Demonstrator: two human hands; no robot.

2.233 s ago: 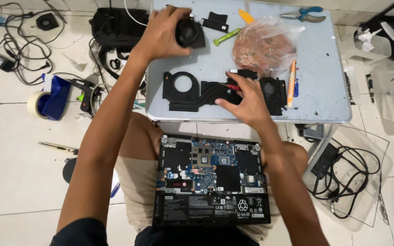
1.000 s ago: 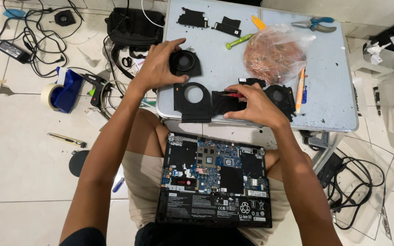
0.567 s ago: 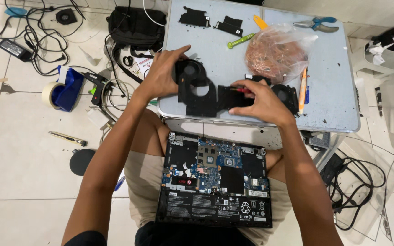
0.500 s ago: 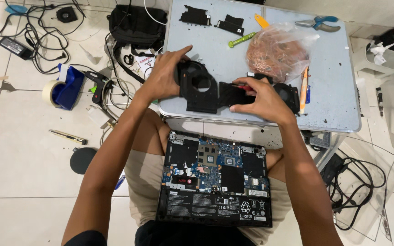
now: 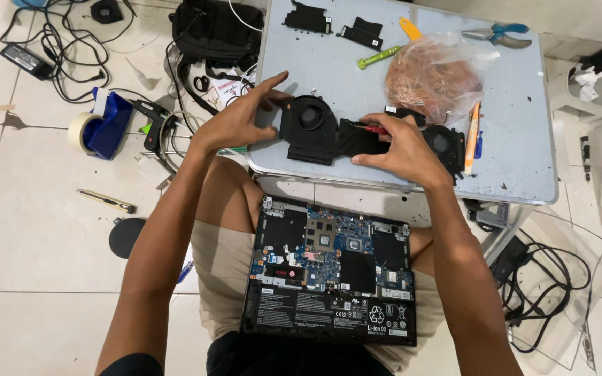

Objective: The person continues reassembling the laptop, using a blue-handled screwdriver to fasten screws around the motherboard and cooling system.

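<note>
Left hand: the left hand (image 5: 235,122) curls loosely around the left edge of a black fan assembly (image 5: 329,132), thumb up against its rim, fingers partly bent and gripping the housing.
Right hand: the right hand (image 5: 402,143) closes on the right part of the same assembly, fingers pinched over a thin red-handled tool (image 5: 371,128) that lies against the black plastic.
Fan assembly: flat on the near edge of the pale grey table (image 5: 524,160), one round fan showing between the hands, a second fan (image 5: 444,143) just right of the right hand.
On the table: a clear plastic bag (image 5: 437,76) of copper-coloured parts behind the right hand; an orange pen (image 5: 473,136) beside the second fan; a green screwdriver (image 5: 379,57), two black plastic covers (image 5: 308,17) and blue-handled pliers (image 5: 499,33) toward the far side.
Lap: an opened laptop (image 5: 332,271), board and battery exposed, rests on the seated person's legs, just below the table edge.
Floor: a blue tape dispenser (image 5: 99,125), tangled black cables (image 5: 57,42) and a black bag (image 5: 217,31) lie left of the table.
</note>
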